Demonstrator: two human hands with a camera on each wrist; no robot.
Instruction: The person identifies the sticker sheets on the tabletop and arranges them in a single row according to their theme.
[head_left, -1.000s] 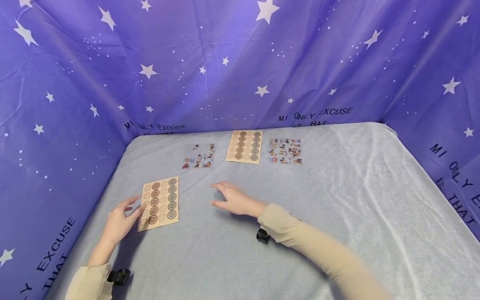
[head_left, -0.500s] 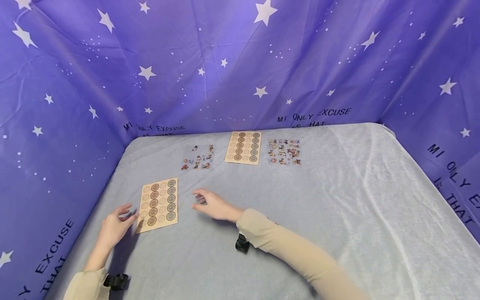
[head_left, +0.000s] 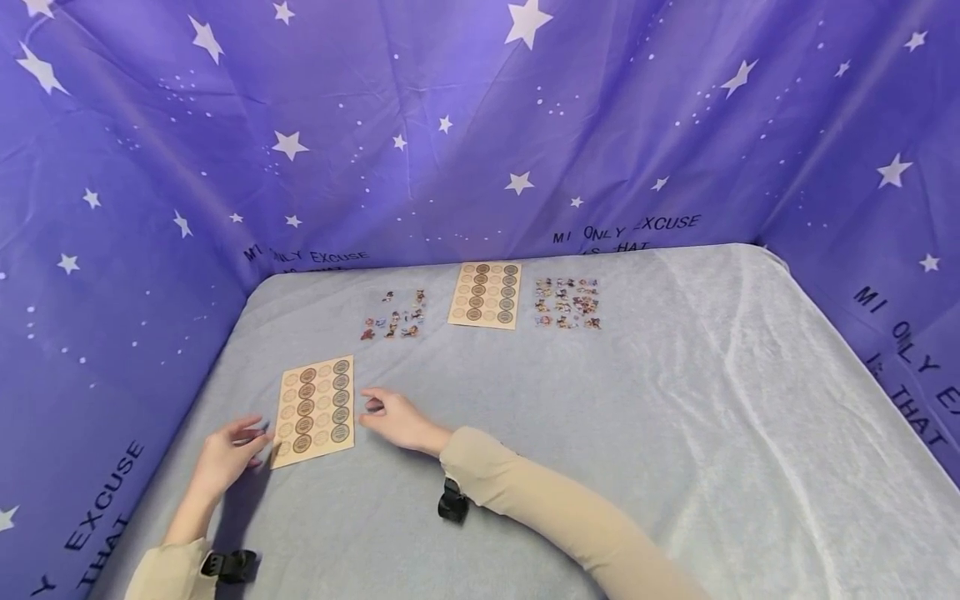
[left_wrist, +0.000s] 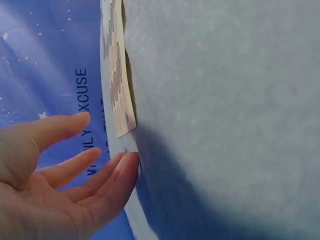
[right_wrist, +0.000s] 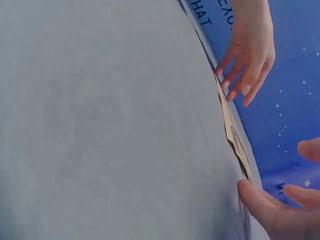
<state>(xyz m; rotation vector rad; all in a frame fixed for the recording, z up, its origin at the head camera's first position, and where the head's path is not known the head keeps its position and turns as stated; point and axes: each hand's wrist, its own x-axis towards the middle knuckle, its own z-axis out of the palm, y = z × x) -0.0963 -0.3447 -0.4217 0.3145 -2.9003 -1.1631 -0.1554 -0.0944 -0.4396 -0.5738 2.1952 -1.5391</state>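
Note:
A tan sticker sheet (head_left: 313, 412) printed with rows of round labels lies on the table at front left. My left hand (head_left: 227, 454) is at its left edge, fingers loosely bent and holding nothing; the left wrist view shows this hand (left_wrist: 75, 195) with its fingers apart, just short of the sheet's corner (left_wrist: 125, 125). On the sheet's right side my right hand (head_left: 397, 419) hovers close to the edge, thumb and fingers parted with nothing between them. The right wrist view has the sheet's thin edge (right_wrist: 228, 120) between both hands.
Toward the back of the grey cloth-covered table (head_left: 637, 433) lie a second tan sticker sheet (head_left: 486, 296) and two clear sheets of small cartoon stickers, one at left (head_left: 393, 317) and one at right (head_left: 567, 304). Purple star-printed curtains (head_left: 480, 125) enclose the table.
My right hand has moved left across the table to the sheet's right edge. My left hand has drawn slightly back from over the sheet's left side. The sheets lie much as before.

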